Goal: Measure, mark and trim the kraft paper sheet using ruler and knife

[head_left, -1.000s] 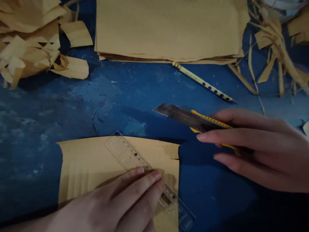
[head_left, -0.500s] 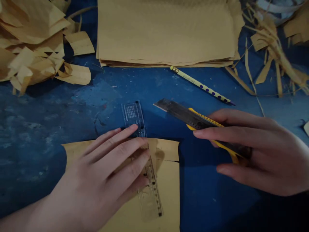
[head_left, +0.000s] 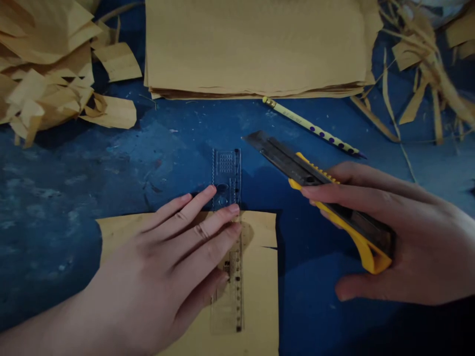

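Note:
My left hand [head_left: 163, 267] lies flat with fingers stretched out, pressing a clear plastic ruler [head_left: 227, 178] onto a brown paper sheet [head_left: 260, 296] near its right edge. The ruler runs straight away from me and sticks out past the sheet's far edge. My right hand [head_left: 401, 237] holds a yellow and black utility knife [head_left: 315, 183] with its blade out, pointing up and left, just right of the ruler and above the blue table.
A thick stack of brown paper [head_left: 256, 44] lies at the far middle. A dotted yellow pencil [head_left: 311, 128] rests in front of it. Paper offcuts [head_left: 48, 74] pile up at the far left, thin strips [head_left: 419, 79] at the far right. Blue tabletop [head_left: 74, 188] all around.
My left hand slid forward and turned the ruler from a slant to straight along the sheet's right edge. The knife in my right hand lifted and tilted more steeply.

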Demonstrator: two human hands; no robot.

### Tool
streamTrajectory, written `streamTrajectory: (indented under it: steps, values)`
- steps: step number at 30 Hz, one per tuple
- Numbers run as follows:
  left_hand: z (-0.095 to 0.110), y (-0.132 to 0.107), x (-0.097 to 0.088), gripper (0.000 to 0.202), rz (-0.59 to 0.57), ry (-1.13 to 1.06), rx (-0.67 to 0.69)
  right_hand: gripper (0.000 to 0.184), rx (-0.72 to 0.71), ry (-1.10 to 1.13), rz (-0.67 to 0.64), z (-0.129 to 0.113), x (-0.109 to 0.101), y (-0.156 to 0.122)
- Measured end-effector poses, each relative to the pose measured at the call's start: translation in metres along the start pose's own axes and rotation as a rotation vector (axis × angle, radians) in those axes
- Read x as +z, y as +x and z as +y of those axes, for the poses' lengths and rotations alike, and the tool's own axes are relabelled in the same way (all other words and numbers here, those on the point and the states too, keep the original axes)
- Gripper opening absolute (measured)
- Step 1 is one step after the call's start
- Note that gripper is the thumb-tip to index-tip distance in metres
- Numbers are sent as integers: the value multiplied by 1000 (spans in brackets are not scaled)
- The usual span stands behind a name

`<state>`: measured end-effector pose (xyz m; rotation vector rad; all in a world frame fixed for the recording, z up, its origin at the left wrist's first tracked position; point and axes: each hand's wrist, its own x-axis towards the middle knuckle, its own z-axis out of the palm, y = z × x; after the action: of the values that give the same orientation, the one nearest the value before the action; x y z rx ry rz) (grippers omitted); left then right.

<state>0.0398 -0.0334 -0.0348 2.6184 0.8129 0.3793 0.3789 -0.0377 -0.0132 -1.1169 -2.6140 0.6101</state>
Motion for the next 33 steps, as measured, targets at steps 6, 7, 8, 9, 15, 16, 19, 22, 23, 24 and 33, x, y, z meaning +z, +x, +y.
streamTrajectory:
  steps: [6,7,8,9,15,16,19,22,23,24,33]
  values:
    - [-1,-4,-1,50,-31,16,7,73,-141,37,29,11,3,5]
    - [-1,-4,-1,50,-30,19,9,73,-167,43,30,13,3,6]
    - [-1,-4,-2,50,-30,21,10,74,-186,49,30,14,4,6]
    - [-1,-4,-2,50,-28,23,13,75,-190,53,31,16,4,6]
    - [-2,-4,-3,54,-55,56,31,74,-175,75,35,17,5,6]
    - [-2,-4,-3,55,-57,59,32,74,-176,75,36,17,5,6]
    - [-2,-5,-3,60,-65,62,31,72,-175,71,34,17,6,8]
    - [-2,-4,-4,67,-71,63,31,71,-180,72,26,17,5,9]
    - [-2,-4,-4,69,-74,62,33,71,-184,71,24,17,5,9]
    - [-2,-4,-3,70,-75,62,35,72,-190,68,26,17,5,8]
    - [-3,-3,-2,70,-90,81,30,79,-181,79,20,18,4,8]
